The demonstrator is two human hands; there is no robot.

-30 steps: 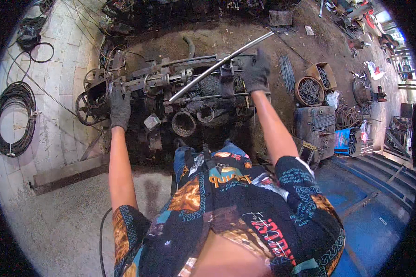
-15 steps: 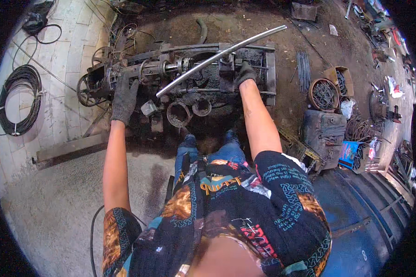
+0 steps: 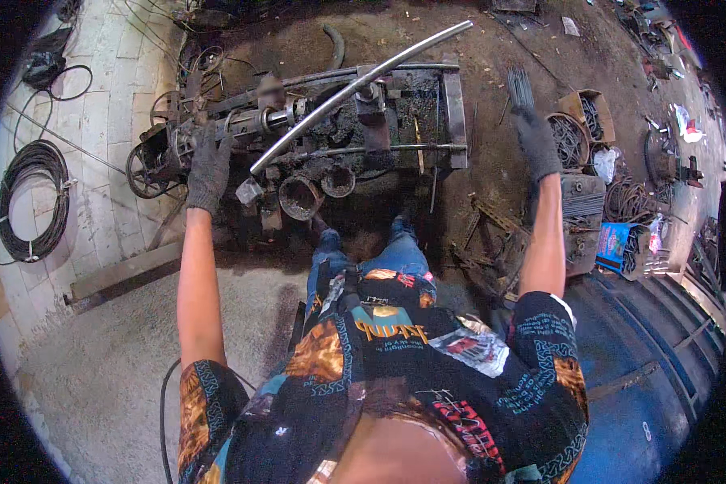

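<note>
"What are the fingers of the right hand (image 3: 538,143) doing?"

"They point away from the body, at the near end of a bunch of thin rods (image 3: 520,87). I can't tell if they have closed around the rods or only touch them. The rods lie on the dirt floor (image 3: 492,60), to the right of the big machine (image 3: 373,145)."

"And the left hand (image 3: 208,169)?"

"Its fingers are up against the left end of the machine. Dark glove on dark metal, so I can't tell if they grip a part."

"What could go wrong?"

"I think some rods could slip out of a loose hold, because they are skinny and there are lots of them. A rod's end could poke through the glove, too."

"And on the left side?"

"If a part there turned, it could nip the fingers, since they are so close to it."

"What about the long shiny bar (image 3: 340,97)?"

"It lies on a slant across the machine, and its far end sticks out past the edge. A bump could make it roll off, I guess."

"How are the arms?"

"The right arm (image 3: 545,234) reaches forward on the far right, nearly straight, with the back of the hand up. The left arm (image 3: 200,282) goes straight ahead, also back of the hand up. The hands are well apart."
</note>
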